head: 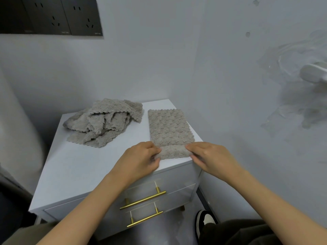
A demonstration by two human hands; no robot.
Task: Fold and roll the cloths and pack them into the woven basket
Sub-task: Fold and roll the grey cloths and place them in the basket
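1. Folded cloth [169, 128]: flat grey strip on the cabinet top [85, 167], along its right edge, running from near the back right corner to the front right corner. Near end is turned up and over into a short first roll.
2. Left hand [141, 159]: pinched shut on the left end of that rolled near edge; thumb and fingers close together on the fabric, heel resting on the cabinet top near the front edge.
3. Right hand [210, 156]: clamped on the right end of the same roll, at the front right corner; fingers together, tips curled onto the cloth.
4. Cloth is between the two hands; only the rolled lip is gripped, the rest lies flat and free.
5. Pile of cloths [104, 122]: crumpled heap at the back left of the top, just beside the folded strip, apart from it. Count of pieces cannot be told.
6. Hidden: fingertips under the roll, how tight the roll is, underside of the strip.
7. Drawer handles [143, 200]: two brass bars on the cabinet front, the upper partly behind the left forearm.
8. Sockets [51, 15] on the wall, cut off at the top left. White object [313, 75] on the right wall is blurred and cut off.
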